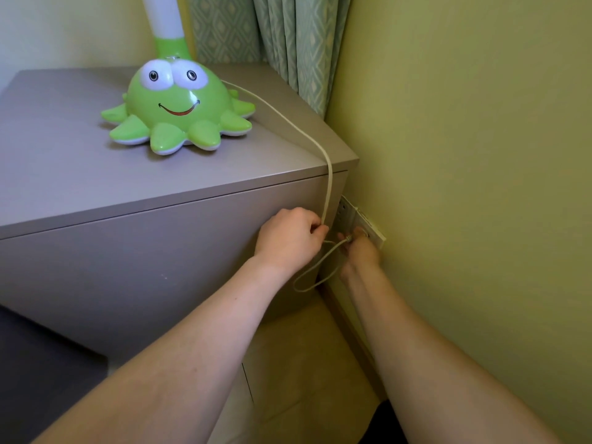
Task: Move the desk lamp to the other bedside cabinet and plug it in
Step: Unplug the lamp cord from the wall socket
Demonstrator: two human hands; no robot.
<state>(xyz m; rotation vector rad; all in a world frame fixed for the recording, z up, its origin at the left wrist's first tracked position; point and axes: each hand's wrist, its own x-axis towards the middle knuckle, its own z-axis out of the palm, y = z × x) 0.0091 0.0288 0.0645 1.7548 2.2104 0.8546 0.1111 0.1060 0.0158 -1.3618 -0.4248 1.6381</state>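
Note:
The green octopus-shaped desk lamp (177, 110) stands upright on top of the grey bedside cabinet (96, 193). Its white cord (320, 145) runs off the lamp's back, over the cabinet's right edge and down. My left hand (288, 240) is closed around the cord beside the cabinet's side. Below it the cord hangs in a loop. My right hand (360, 253) grips the plug end against the white wall socket (373, 227) low on the wall. The plug itself is mostly hidden by my fingers.
A yellow-green wall (464, 155) runs along the right, close to the cabinet. Patterned green curtains (288, 43) hang behind the cabinet. Tan floor tiles (298, 363) lie below, with a dark surface (41, 379) at lower left.

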